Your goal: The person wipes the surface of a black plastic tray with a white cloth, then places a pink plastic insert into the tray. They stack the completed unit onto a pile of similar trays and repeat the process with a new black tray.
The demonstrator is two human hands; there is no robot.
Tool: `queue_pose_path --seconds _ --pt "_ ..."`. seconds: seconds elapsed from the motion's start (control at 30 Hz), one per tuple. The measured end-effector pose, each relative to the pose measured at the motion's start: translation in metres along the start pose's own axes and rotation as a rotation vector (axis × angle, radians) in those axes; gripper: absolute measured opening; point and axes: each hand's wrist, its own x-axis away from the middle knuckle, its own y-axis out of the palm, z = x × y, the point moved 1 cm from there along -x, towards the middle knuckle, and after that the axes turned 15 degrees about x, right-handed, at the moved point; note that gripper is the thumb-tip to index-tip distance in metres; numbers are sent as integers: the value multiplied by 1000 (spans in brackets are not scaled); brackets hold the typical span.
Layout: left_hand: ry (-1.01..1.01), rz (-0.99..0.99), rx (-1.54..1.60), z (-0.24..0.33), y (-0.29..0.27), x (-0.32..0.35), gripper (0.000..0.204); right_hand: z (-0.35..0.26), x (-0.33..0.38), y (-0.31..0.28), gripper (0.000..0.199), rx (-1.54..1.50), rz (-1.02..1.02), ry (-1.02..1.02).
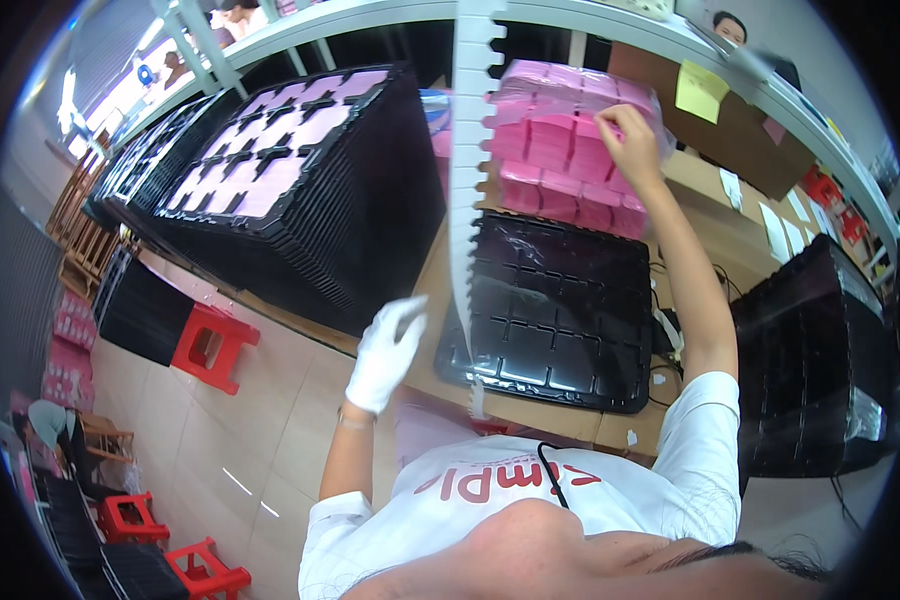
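Head view: I judged a reach: right hand (630, 148) at bagged pink stack (542, 140), grip unclear; left hand (387, 352) empty, fingers parted, by bench (615, 426) left edge. Next called for pinching.

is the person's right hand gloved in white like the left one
No, the right hand is bare; only the left hand is gloved.

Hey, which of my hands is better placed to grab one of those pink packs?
Probably your right hand: it's right by the pink packs, though whether it touches them is unclear. Your gloved left hand is left of the black tray, clearly farther from the packs.
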Motion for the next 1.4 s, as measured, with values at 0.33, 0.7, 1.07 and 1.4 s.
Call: queue_pose_path --seconds 0.33,0.7,1.07,1.4 --pt "-506 -324 1414 -31 75 -179 113 -55 126 -74 68 329 -35 292" --pt "-388 -53 637 -28 78 -140 23 -30 188 -113 34 -777 -303 1234" --pt "-338 -5 -11 -70 69 2 31 -114 298 -177 38 -209 -485 1151" --pt "-215 -3 -371 -50 78 3 46 -124 295 -178 41 14 -450 1145"
